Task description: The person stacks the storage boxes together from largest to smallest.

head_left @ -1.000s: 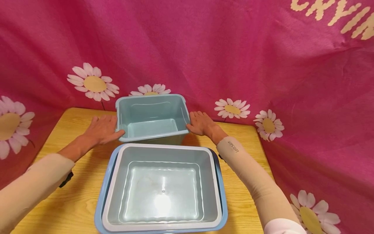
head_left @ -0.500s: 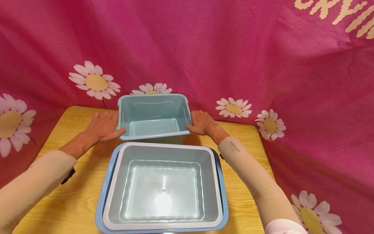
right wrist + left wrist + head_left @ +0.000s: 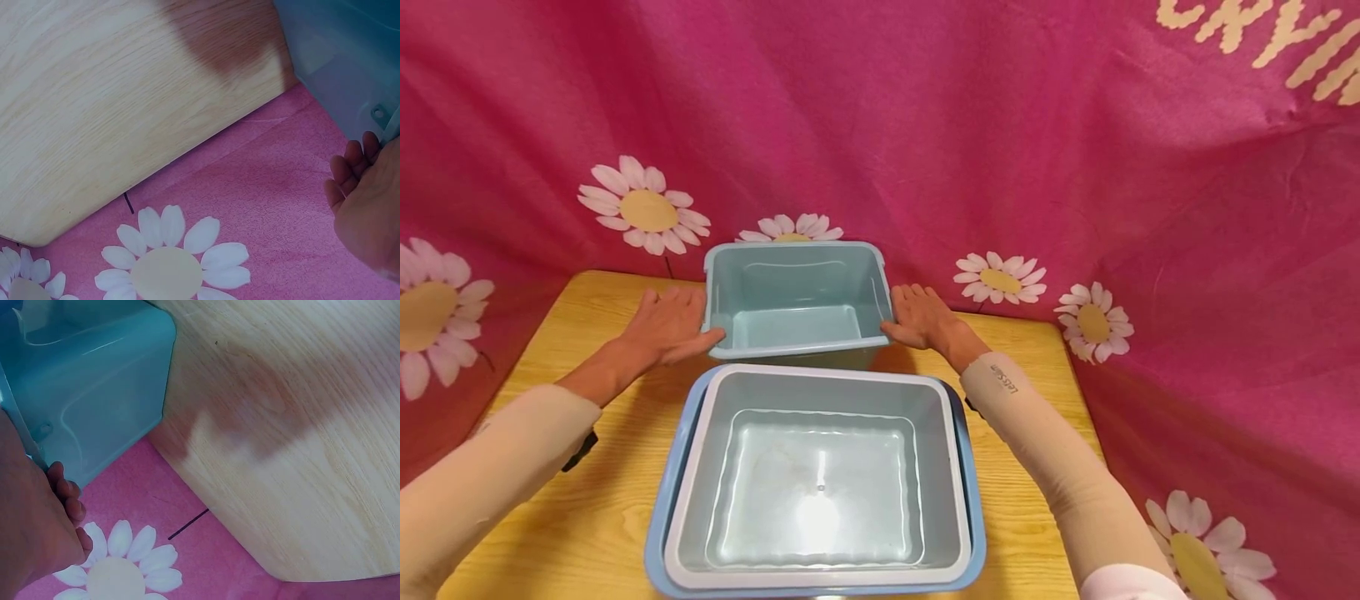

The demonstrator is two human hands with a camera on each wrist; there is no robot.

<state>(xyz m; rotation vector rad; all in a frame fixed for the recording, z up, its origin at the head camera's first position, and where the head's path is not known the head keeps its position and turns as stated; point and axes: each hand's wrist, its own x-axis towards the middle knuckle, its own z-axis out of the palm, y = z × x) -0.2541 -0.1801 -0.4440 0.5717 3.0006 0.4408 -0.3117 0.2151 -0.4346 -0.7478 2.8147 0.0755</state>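
A teal plastic storage bin (image 3: 797,287) stands at the back of the table, against the pink cloth. At its left side, my left hand (image 3: 664,327) has the thumb over the front corner of the rim and the other fingers outside. My right hand (image 3: 917,317) holds the right side likewise, thumb on the rim. In the left wrist view, the left fingers (image 3: 70,497) lie along the bin's outer edge; the right fingers (image 3: 350,165) do so in the right wrist view. Nearer me sits a grey bin (image 3: 812,483) nested in a blue bin (image 3: 658,550).
The wooden table (image 3: 1030,417) shows on both sides of the bins. Pink cloth (image 3: 880,125) with daisies hangs close behind the table and along its sides. The nested bins stand right in front of the teal bin, between my forearms.
Both hands keep their places on the teal bin's rim. The whole view has shifted very slightly; the bins stay put on the table.
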